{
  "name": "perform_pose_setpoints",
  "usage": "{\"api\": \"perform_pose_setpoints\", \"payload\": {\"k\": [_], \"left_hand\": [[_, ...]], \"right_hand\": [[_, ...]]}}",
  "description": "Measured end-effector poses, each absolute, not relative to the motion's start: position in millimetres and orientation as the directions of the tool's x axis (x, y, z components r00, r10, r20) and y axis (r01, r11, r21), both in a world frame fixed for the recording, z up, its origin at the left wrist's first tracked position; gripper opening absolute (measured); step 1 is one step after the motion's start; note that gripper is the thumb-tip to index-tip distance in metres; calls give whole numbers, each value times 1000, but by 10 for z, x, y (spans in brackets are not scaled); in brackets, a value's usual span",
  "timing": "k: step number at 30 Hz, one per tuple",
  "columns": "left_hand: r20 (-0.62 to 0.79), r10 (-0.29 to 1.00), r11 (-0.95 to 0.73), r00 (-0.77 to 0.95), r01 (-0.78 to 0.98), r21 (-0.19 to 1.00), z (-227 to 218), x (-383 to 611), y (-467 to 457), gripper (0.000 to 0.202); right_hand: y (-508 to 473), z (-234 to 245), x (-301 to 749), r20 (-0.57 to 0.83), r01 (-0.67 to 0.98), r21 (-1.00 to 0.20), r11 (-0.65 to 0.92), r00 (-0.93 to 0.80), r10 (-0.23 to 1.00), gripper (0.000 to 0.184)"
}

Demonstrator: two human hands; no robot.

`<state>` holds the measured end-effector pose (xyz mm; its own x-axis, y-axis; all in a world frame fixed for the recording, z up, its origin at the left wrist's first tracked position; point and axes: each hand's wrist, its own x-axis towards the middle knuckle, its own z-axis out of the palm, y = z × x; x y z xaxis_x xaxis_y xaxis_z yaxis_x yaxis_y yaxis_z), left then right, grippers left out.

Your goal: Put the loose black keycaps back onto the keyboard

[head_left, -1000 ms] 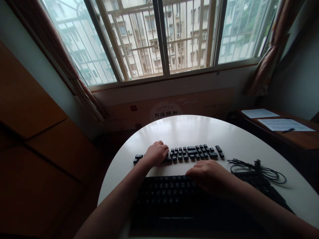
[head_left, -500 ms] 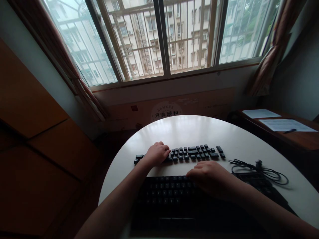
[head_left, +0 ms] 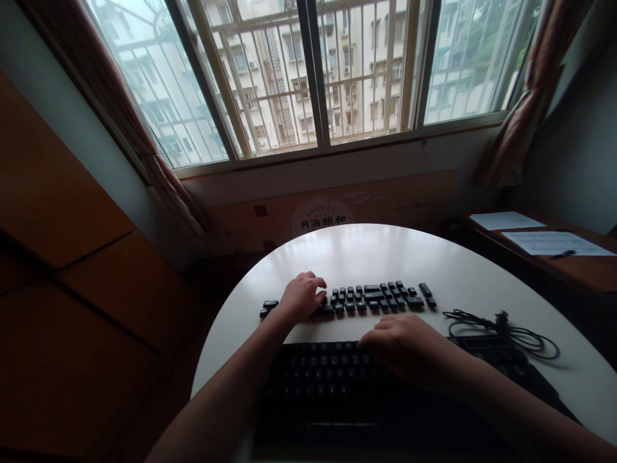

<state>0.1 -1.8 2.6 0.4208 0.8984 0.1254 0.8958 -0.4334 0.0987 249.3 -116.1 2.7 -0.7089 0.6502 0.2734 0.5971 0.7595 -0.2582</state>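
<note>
On the white round table (head_left: pixel 332 257), several loose black keycaps (head_left: pixel 373 296) lie in rough rows. At the left end of these rows is my left hand (head_left: pixel 303 296), its thumb and index finger apart beside the keycaps, with nothing visible between them. A black keyboard (head_left: pixel 315 373) lies in front of me, part of its upper left filled with keycaps; its lower part is dark. My right hand (head_left: pixel 402 341) rests over the keyboard's upper edge, fingers curled together at the end of the top key row. Whatever its fingertips hold, if anything, is hidden.
A coiled black cable (head_left: pixel 511 334) lies over the keyboard's far right corner. Past the table stands a brown desk (head_left: pixel 578 270) with paper sheets (head_left: pixel 559 243) and a pen (head_left: pixel 563 254). An orange-brown cabinet (head_left: pixel 106 289) is at the left, a barred window (head_left: pixel 318 77) ahead.
My left thumb and index finger have parted, and the hand has shifted slightly left among the loose keycaps. My right hand stays almost in place at the keyboard's top row.
</note>
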Motion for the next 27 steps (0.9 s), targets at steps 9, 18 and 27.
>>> {"api": "perform_pose_setpoints", "payload": {"k": [9, 18, 27], "left_hand": [[141, 891, -446, 431, 889, 103, 31, 18, -32, 21], [118, 878, -475, 464, 875, 93, 4, -3, -17, 22], [92, 867, -497, 490, 863, 89, -56, -20, -10, 22]], "right_hand": [[-1202, 46, 2435, 254, 588, -283, 757, -716, 651, 20], [-1196, 9, 2432, 254, 589, -273, 761, -719, 647, 18], [-1218, 40, 2399, 209, 604, -286, 744, -718, 663, 16]]}}
